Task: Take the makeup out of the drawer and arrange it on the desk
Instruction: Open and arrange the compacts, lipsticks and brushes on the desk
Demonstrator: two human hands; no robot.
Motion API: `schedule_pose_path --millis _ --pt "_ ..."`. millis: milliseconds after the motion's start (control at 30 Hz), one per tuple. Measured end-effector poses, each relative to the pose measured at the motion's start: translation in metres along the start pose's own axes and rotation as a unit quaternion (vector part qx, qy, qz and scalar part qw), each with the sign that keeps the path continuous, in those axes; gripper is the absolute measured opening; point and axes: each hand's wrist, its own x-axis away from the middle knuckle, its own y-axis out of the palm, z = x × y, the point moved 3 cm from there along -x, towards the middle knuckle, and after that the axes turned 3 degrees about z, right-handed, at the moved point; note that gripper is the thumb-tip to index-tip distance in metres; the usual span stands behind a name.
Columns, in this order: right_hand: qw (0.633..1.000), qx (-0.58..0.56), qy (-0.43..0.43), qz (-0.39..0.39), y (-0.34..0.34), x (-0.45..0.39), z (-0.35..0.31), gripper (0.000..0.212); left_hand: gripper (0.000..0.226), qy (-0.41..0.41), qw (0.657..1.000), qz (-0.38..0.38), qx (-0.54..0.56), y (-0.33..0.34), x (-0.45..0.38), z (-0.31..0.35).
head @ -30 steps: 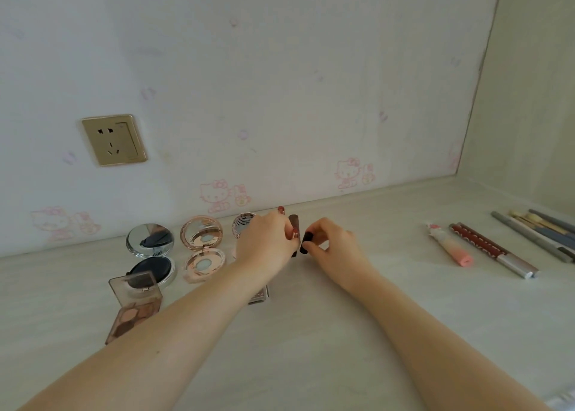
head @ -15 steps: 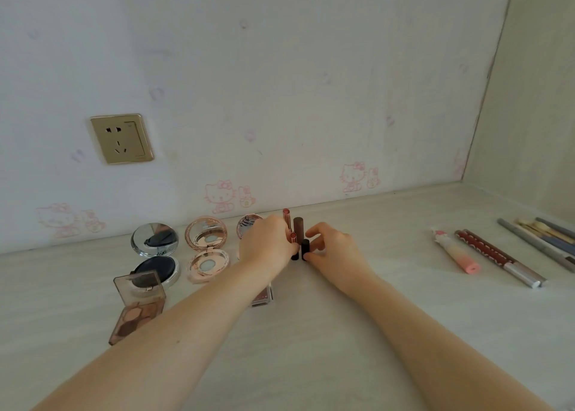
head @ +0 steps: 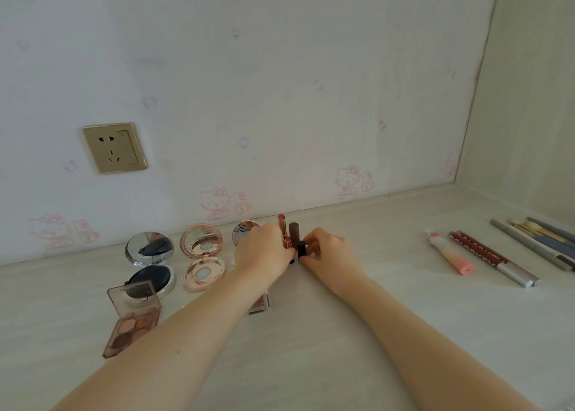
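Observation:
Several lipsticks stand upright together near the back of the desk [head: 311, 333]: a tall rose-gold one [head: 282, 224], a brown one [head: 293, 231], a short pink one [head: 288, 242] and a short black one [head: 301, 250]. My left hand [head: 263, 252] wraps around the group from the left, its fingers against the short pink lipstick. My right hand [head: 329, 252] pinches the black lipstick from the right. The lipsticks' bases are hidden by my fingers.
Left of my hands lie an open silver compact [head: 149, 250], an open rose-gold compact [head: 202, 252], a third compact [head: 244, 230] and an open eyeshadow palette [head: 133, 314]. A small palette [head: 259, 304] lies under my left wrist. Right: a pink tube [head: 451, 255], red pens [head: 491, 258] and brushes [head: 541, 236].
The black lipstick has come down from a tilted hold to stand upright beside the brown one. My hands have closed in around the cluster. The view has shifted slightly.

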Motion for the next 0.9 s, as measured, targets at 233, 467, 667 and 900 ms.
schedule_pose_path --millis 233,467,667,900 --pt "1.0 -0.006 -0.001 0.009 -0.005 0.006 0.003 0.031 0.015 0.019 0.998 0.051 -0.034 -0.011 0.008 -0.002" --pt "0.996 0.077 -0.015 -0.039 -0.031 0.036 -0.002 0.037 0.02 0.061 0.995 0.078 0.001 -0.035 0.016 0.007" --pt "0.981 0.179 -0.021 -0.065 -0.086 0.078 0.015 0.038 0.029 0.145 0.985 0.057 0.08 -0.031 0.029 0.048" --pt "0.968 0.249 -0.006 -0.026 -0.166 0.117 0.054 0.036 0.026 0.225 0.973 0.019 0.056 0.009 0.043 0.123"
